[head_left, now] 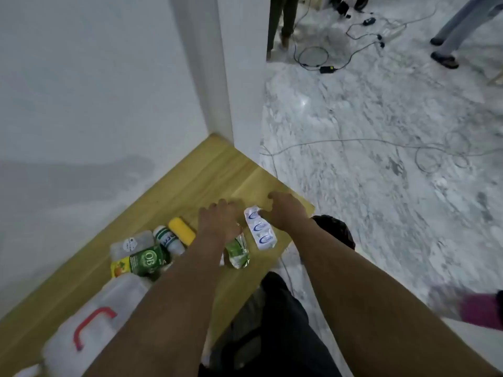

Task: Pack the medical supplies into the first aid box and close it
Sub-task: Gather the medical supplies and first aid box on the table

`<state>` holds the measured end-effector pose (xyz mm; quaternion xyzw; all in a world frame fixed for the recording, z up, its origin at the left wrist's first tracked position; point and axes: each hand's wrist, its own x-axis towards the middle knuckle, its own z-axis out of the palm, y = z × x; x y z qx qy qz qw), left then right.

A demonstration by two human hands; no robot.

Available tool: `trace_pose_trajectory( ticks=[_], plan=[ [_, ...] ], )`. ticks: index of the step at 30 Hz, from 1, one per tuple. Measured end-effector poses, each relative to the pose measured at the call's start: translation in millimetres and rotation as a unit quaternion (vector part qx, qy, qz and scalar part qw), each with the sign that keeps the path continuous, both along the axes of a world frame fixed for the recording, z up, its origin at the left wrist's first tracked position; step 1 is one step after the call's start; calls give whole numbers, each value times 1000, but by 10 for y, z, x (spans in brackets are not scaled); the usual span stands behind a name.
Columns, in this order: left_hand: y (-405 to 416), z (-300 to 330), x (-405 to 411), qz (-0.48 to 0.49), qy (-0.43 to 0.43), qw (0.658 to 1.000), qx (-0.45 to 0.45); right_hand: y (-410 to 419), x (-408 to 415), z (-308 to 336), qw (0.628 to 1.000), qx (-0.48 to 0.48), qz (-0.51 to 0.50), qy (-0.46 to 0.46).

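Observation:
On the wooden table (190,183) my left hand (217,221) lies palm down over the far end of a green and clear packet (237,251). My right hand (285,210) rests beside it, its fingers touching the top of a white packet with blue rings (260,232). Whether either hand grips its packet is not clear. Left of my arms lie a yellow roll (181,230), a white bottle (168,240), a green bottle (148,260), a clear pouch (132,244) and a yellow sachet (119,268). The white first aid box (103,317) with a red handle stands at the near left.
A white wall (95,104) and a pillar (239,77) border the table on the far side. The table's right corner ends just past my right hand, above a marble floor (381,159) with cables. Two people's legs (451,31) stand in the distance.

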<state>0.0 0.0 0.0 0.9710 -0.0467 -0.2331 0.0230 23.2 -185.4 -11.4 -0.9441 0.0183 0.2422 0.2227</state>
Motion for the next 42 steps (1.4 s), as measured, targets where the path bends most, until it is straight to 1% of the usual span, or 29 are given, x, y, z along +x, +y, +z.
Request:
trace_pose_trajectory(
  ticks=[1, 4, 7, 9, 11, 14, 17, 19, 21, 24, 27, 31, 34, 38, 42],
  plan=[
    [-12, -36, 11, -16, 20, 999, 22, 25, -17, -89, 1000, -3, -2, 25],
    [-8, -246, 13, -57, 29, 995, 73, 110, -137, -311, 997, -17, -19, 78],
    [-21, -422, -8, -77, 38, 991, 103, 178, -224, -503, 997, -43, -28, 56],
    [-18, -494, -4, -79, 33, 991, 106, 207, -218, -577, 996, -23, -62, 57],
    [-7, -544, 30, -75, 29, 992, 95, 219, -184, -613, 993, 17, -96, 67],
    [2, -604, 117, -70, 27, 996, 43, 153, -125, -631, 989, 67, -120, 52],
    [-36, -635, 208, -28, 10, 997, -67, -15, -116, -602, 983, 91, -152, 43],
    [-147, -583, 284, -2, 9, 992, -126, -187, -146, -573, 974, 108, -198, 39],
    [-363, -476, 395, 8, 18, 987, -157, -414, -202, -536, 955, 127, -266, 30],
    [-852, -333, 567, 7, 28, 982, -188, -865, -330, -461, 912, 156, -380, -2],
    [-1442, -334, 666, -35, 41, 975, -214, -1380, -456, -449, 887, 142, -439, -15],
    [-2264, -526, 724, -112, 75, 974, -182, -2000, -526, -554, 883, 110, -454, 53],
    [-2745, -758, 727, -148, 79, 970, -174, -2322, -478, -748, 883, 91, -450, 93],
    [-3185, -1156, 753, -146, 104, 965, -192, -2593, -350, -1047, 882, 87, -452, 103],
    [-3295, -1386, 749, -152, 140, 959, -193, -2715, -286, -1190, 899, 43, -420, 119]
  ],
)
